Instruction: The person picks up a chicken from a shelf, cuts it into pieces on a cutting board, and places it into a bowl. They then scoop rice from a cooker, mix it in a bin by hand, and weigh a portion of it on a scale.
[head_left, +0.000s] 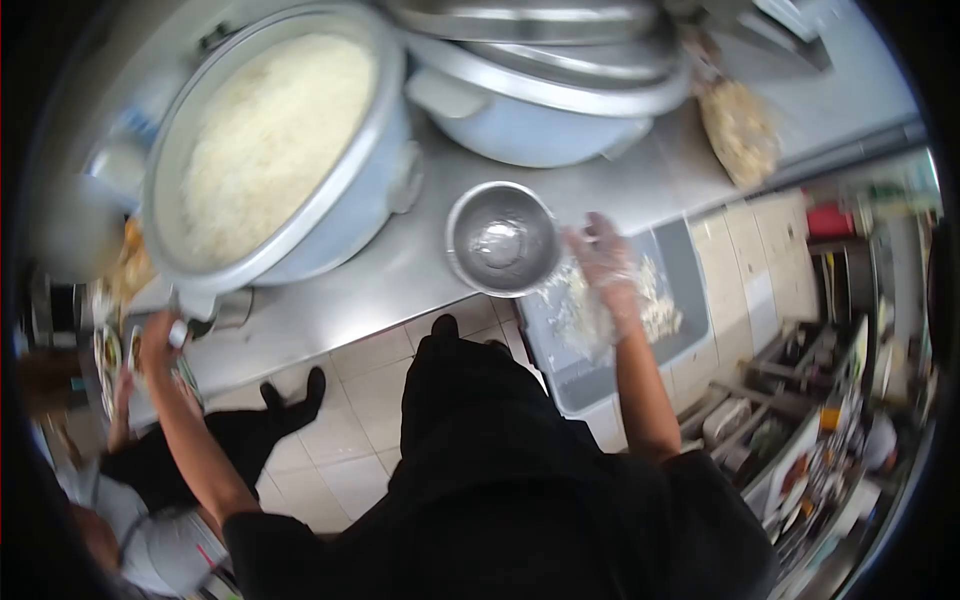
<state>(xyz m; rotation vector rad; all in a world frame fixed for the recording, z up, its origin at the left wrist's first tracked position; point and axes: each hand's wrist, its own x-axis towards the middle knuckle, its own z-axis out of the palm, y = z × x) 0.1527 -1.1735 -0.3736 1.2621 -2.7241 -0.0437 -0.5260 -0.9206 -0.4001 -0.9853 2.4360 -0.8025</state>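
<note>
My left hand (160, 345) is closed at the left, by the handle of the big pot full of white rice (285, 140). A small whitish thing shows at its fingers, too unclear to name. My right hand (606, 262), in a clear plastic glove, is over the grey tray (690, 275), its fingers apart and nothing visible in them. White grains or bits (655, 318) lie in the tray under and beside this hand. Just left of the hand, on the steel counter, stands an empty metal bowl (503, 240).
A second large pot (540, 130) with metal lids is at the top middle. Right of it lies a plastic bag (740, 130) of pale food. A co-worker (160, 530) is at the lower left. Containers and utensils (800, 480) stand at the lower right.
</note>
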